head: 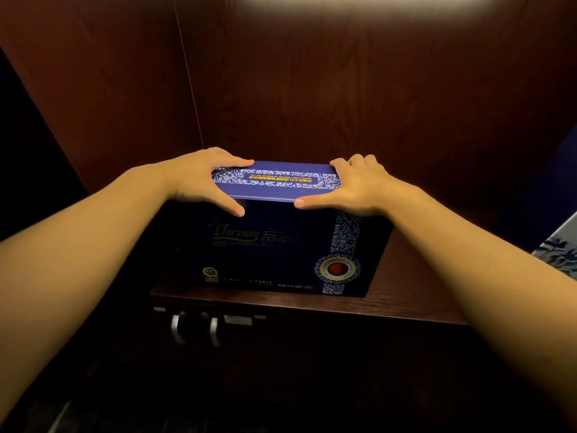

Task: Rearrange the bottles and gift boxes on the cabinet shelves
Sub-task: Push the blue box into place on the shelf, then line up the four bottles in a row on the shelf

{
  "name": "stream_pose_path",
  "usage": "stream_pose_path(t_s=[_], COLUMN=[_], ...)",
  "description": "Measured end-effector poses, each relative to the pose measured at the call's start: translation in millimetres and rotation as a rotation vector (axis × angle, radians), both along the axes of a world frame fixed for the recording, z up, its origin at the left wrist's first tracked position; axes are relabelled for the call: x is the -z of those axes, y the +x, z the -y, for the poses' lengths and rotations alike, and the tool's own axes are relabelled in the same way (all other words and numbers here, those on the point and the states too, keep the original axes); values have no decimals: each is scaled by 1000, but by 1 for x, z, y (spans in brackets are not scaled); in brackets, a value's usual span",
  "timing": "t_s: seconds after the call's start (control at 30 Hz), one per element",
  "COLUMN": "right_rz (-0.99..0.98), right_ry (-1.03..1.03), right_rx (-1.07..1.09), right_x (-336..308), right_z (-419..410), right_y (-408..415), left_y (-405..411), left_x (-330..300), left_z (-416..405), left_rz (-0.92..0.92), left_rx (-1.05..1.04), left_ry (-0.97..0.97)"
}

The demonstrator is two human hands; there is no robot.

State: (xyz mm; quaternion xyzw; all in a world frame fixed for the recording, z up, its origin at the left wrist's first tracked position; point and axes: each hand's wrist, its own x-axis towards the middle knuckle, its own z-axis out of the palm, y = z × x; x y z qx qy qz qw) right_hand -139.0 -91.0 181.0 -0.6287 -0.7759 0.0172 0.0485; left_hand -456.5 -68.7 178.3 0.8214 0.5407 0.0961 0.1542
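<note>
My left hand (204, 179) and right hand (359, 185) grip the ends of the blue gift box (281, 239), which stands upright on the shelf (406, 295), long axis left-to-right, printed front facing me.

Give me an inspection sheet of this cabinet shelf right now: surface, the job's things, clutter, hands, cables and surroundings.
Surface: dark wood cabinet shelf, the box standing on it near the front edge.
Job's things: navy blue gift box upright, with a blue-and-white floral band and a round red emblem on its front; no bottles seen.
Clutter: edge of a white and blue patterned box at far right, mostly out of frame.
Hands: left hand and right hand grip the box's top ends, thumbs on the front face.
Cables: nothing seen.
Surroundings: reddish wood back panel; two metal door handles below the shelf; dim lighting.
</note>
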Motion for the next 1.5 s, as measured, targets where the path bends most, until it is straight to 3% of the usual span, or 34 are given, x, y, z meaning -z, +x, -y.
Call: stream_pose_path(t_s=[0.3, 0.57, 1.0, 1.13, 1.23, 1.5], right_rz=[-52, -47, -58, -80, -97, -77], right_ry=[78, 85, 298, 405, 375, 290], right_rx=[39, 5, -319, -321, -276, -46], right_x=[6, 5, 18, 25, 25, 36], right_z=[3, 13, 65, 111, 145, 237], right_y=[-9, -10, 4, 48, 98, 309], left_y=[-7, 0, 69, 125, 183, 399], left_x=[8, 9, 17, 14, 14, 22], left_z=[1, 11, 95, 135, 160, 216], left_rz=[63, -17, -43, -56, -103, -100], left_rx=[-16, -66, -131, -126, -96, 88], left_ry=[72, 180, 483, 500, 468, 406])
